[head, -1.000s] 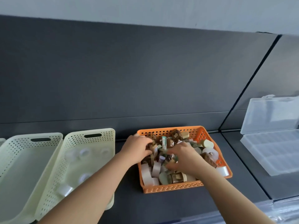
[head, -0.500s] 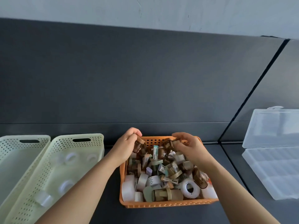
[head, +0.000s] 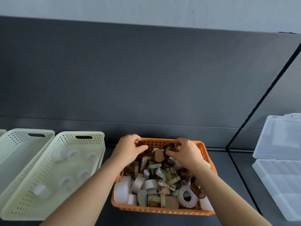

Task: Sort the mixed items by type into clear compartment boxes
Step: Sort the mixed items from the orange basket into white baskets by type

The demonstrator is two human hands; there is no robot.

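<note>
Hidden: far part of the mixed items (head: 156, 181) covered by both hands; forearms cross the near corners of the orange basket (head: 160, 141).
Left hand (head: 128, 150): at the basket's far wall, fingers curled, thumb against fingertips; cannot tell whether anything is held.
Right hand (head: 184, 152): over the far right of the pile, fingers curled round a dark brown piece (head: 170, 146), blurred, type unreadable.
Items: all heaped in the orange basket, mostly tape-like rolls in white, brown and green; a brown round one (head: 158, 156) between the hands, a white ring roll (head: 186, 197) near the front right. Labels too small to read.
Cream basket (head: 68, 137): just left of the orange one, holds several white rolls (head: 65, 181), soft with blur.
Second cream basket (head: 19, 136): touching the first on its left, cut off by the frame edge; contents not clear.
Clear compartment box (head: 283, 185): well right of the orange basket, lid (head: 281, 139) standing open, cut off at the right edge; compartments hard to make out.
Surface: dark grey tabletop (head: 228, 168), matte, with a seam running beside the box.
Room: dark grey back panel (head: 146, 79) behind the table, pale wall (head: 146, 8) above, a thin black joint line (head: 263, 97) slanting up on the right.
</note>
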